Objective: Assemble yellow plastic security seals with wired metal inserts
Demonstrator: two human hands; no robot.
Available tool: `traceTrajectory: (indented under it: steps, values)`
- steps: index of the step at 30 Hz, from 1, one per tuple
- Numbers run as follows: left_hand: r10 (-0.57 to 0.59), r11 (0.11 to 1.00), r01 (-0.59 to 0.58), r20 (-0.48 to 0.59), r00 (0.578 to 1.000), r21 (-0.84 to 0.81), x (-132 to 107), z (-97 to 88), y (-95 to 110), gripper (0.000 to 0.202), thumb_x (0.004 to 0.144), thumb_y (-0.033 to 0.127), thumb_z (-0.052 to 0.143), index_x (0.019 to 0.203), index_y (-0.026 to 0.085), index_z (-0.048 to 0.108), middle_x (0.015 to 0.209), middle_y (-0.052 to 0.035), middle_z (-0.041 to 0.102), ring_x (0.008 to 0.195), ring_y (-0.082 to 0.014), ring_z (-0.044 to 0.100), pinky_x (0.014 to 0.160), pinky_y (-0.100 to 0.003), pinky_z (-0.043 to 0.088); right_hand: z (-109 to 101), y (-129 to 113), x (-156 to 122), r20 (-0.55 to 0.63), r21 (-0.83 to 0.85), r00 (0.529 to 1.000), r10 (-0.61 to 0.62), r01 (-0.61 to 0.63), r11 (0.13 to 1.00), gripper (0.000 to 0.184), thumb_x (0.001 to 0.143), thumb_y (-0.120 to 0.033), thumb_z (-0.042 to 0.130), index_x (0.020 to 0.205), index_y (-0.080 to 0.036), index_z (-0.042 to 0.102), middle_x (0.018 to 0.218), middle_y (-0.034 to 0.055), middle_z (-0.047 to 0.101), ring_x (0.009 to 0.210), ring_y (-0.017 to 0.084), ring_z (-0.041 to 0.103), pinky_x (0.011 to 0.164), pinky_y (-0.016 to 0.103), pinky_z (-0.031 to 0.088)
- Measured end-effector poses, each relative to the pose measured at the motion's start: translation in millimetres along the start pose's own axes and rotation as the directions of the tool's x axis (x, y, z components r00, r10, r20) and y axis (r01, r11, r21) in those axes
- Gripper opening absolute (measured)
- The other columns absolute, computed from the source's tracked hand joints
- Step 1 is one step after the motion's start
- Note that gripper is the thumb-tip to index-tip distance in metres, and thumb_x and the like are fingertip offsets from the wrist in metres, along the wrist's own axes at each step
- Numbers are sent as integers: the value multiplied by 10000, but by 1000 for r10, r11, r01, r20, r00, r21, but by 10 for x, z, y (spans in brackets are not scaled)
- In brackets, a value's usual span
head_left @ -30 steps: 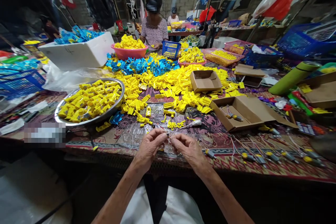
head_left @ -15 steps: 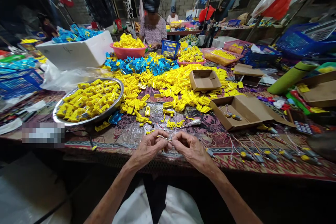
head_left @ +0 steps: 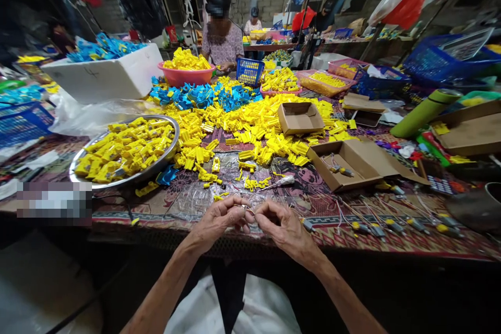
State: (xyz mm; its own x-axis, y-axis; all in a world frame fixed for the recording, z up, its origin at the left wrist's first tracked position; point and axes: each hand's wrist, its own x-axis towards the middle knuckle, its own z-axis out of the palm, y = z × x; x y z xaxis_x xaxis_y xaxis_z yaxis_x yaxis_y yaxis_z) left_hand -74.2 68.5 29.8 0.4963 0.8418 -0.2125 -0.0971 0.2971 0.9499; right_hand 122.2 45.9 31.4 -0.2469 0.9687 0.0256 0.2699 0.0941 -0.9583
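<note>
Small wired part: a tiny metal piece with fine wire [head_left: 246, 208], held up between the hands just above the desk's near edge; too small to make out in detail.
Just changed: the hands have dropped slightly towards the desk edge and drawn closer, so their fingertips now meet around the part.
Left hand [head_left: 219, 222]: narrowly closed, thumb and fingertips [head_left: 238, 214] pinching the part.
Right hand [head_left: 283, 228]: fingers curled narrowly, tips at the part; whether they grip it or only touch it, I cannot tell.
Nearest things: a small screwdriver [head_left: 280, 182] lies beyond the hands, with wired small motors [head_left: 395, 226] in a row to the right.
Desk: the desk [head_left: 324, 214], under a patterned cloth, carries a heap of yellow plastic parts [head_left: 250, 133], a steel tray [head_left: 174, 138] of more, and an opened cardboard box [head_left: 348, 164].
Across: a co-worker [head_left: 221, 36] sits beyond a pink basin [head_left: 162, 70].
</note>
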Motion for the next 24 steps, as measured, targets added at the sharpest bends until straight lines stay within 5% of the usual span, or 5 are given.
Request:
traceTrajectory:
  steps: [11,14,18,21,24]
  values:
    - [-89,996,88,87,992,23,-19,38,61,297,845,425,663,990,166,652,772,-44,684,669,-148,629,683,-259,485,1,-27,-101,48,35,998,-37,36,999,178,918,-268,527,756,-202,562,680,-40,531,614,103,469,573,224,348]
    - [-87,992,86,15,996,89,-27,100,128,355,814,443,692,1064,193,656,827,-52,708,698,-159,638,662,-250,476,-73,-4,-162,24,37,1000,0,-1,999,188,918,-303,534,759,-207,560,647,-41,518,582,103,458,544,218,346]
    - [8,973,29,-156,988,230,-37,133,219,390,776,455,725,1078,215,674,893,-63,738,712,-166,629,574,-220,433,-435,189,-177,-209,-70,972,103,-120,990,224,915,-374,511,764,-213,552,605,-46,519,526,109,455,523,227,364]
    - [46,975,4,-217,975,222,-32,63,219,396,753,470,740,1027,189,688,889,-73,745,707,-171,636,571,-224,435,-780,427,-140,-454,-287,886,93,-244,926,273,885,-412,497,715,-207,557,615,-15,566,568,140,506,572,255,397]
    - [48,981,8,-282,958,194,-30,-44,178,410,739,473,753,1013,177,680,906,-72,745,702,-162,640,604,-228,450,-986,646,-127,-550,-344,832,72,-305,888,248,840,-394,492,686,-206,545,681,20,602,660,174,544,646,287,411]
